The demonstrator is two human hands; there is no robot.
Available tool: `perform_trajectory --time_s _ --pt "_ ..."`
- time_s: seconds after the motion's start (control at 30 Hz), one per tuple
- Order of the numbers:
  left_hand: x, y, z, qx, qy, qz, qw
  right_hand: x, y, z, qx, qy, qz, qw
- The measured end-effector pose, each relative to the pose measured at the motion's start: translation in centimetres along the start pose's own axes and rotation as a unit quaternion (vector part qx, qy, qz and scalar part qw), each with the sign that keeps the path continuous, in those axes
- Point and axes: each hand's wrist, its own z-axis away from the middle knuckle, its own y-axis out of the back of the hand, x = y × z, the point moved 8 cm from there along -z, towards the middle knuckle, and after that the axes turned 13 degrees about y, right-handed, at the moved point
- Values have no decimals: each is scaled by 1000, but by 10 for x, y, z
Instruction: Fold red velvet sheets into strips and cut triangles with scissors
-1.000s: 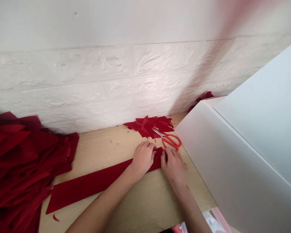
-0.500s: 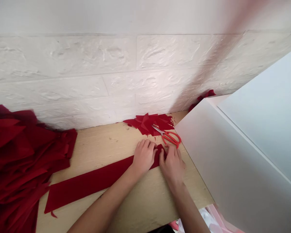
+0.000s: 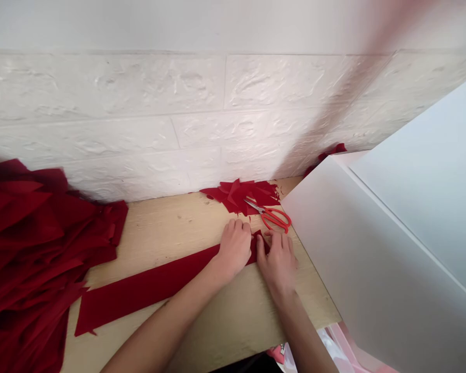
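Observation:
A long dark red fabric strip (image 3: 151, 287) lies slantwise over the pale wooden tabletop (image 3: 233, 316). Near its right end my left hand (image 3: 235, 246) is closed on the cloth with curled fingers. Just to the right, my right hand (image 3: 278, 261) pinches the strip's end, its thumb along the cloth and its fingers bent over. A small peak of fabric stands between the two hands. The fingertips are partly hidden. Scissors with red handles (image 3: 275, 219) lie beyond my right hand, their blades resting on a small heap of red fabric scraps (image 3: 236, 194).
A large pile of red fabric pieces (image 3: 31, 259) spreads over the left side. Behind the table stands a white brick-patterned wall (image 3: 140, 103). A white panel (image 3: 334, 233) closes off the right side. Pink and white items (image 3: 334, 344) show below the table's front edge.
The view has shifted slightly. Both hands stay at the strip's right end, and my left hand's fingers are curled a bit more tightly. The scissors and scraps lie as before.

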Motion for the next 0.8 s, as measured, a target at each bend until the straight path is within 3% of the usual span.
perform_trajectory --time_s 0.13,0.33,0.43,0.53,0.8 --pt "-12 16 19 -5 -30 56 998 3 10 9 48 29 -117 992" --pt "-27 42 57 -27 -45 157 986 -22 33 14 -19 68 -294 953" --pt "-27 57 69 -35 -38 234 971 -37 56 13 22 108 -292 950" --pt "-20 75 75 -24 -58 242 968 -46 72 14 53 140 -268 952" --pt "-9 109 90 46 -132 251 958 -61 94 23 106 211 -217 947"
